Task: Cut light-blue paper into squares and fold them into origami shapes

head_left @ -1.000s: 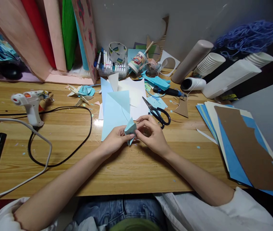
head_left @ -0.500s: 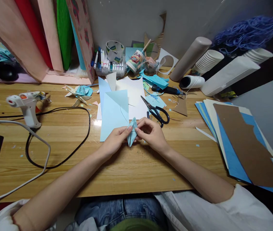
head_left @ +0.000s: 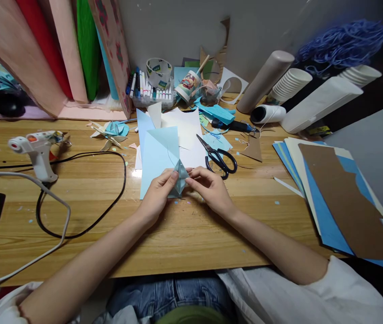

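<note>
Pale blue paper, folded into a pointy diamond point(head_left: 179, 180), sits right between the two hands, long axis running roughly away from the person. Left hand point(head_left: 157, 191) is closed on its left side, thumb pressed on the face, fingers mostly hidden behind. Right hand point(head_left: 210, 186) has the right corner in a fingertip pinch, so neither hand's really nearer, both are on it. Just beyond it, one big light-blue sheet point(head_left: 156, 157); can't tell if the diamond touches it. Count going outward: one pair of scissors point(head_left: 214, 156) just past the right hand, one glue gun point(head_left: 39, 155) well off left, one tape roll point(head_left: 158, 74) at the back, two stacks of white cups point(head_left: 294, 85) back right.
</note>
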Motion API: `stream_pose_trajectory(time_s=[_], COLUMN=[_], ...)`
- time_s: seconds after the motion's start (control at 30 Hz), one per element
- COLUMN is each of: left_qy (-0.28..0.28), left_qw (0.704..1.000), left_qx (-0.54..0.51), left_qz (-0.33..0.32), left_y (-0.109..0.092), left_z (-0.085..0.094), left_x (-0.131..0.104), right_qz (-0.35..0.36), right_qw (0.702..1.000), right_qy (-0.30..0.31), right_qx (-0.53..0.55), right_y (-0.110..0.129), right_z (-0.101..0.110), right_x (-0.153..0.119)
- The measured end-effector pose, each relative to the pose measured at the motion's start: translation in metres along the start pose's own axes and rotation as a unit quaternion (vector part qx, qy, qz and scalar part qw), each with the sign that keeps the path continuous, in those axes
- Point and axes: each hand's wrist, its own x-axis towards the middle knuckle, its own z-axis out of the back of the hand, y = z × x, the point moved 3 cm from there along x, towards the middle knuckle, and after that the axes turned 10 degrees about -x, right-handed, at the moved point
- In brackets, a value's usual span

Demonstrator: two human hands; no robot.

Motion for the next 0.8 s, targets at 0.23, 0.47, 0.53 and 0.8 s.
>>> stream_pose_trajectory(time_s=[0.23, 0.47, 0.53, 0.8], left_qy=[0.010, -0.065, -0.079, -0.082], left_qw=[0.996, 0.988, 0.987, 0.991], left_qx=[0.084, 0.135, 0.134, 0.104], left_qz=[-0.023, -0.042, -0.045, 0.028], left_y=[-0.012, -0.018, -0.017, -0.011], left_z=[0.000, 0.008, 0.009, 0.009], left_x=[-0.001, 0.003, 0.003, 0.001], right_qz=[0.068, 0.064, 0.053, -0.001], right_qw=[0.990, 0.989, 0.991, 0.997], right_qy=[-0.017, 0.008, 0.000, -0.004], right_qx=[-0.124, -0.132, -0.120, -0.076], right_y=[0.011, 0.016, 0.015, 0.007], right_z=[0.006, 0.006, 0.007, 0.008], right_x=[-0.003, -0.002, -0.003, 0.000])
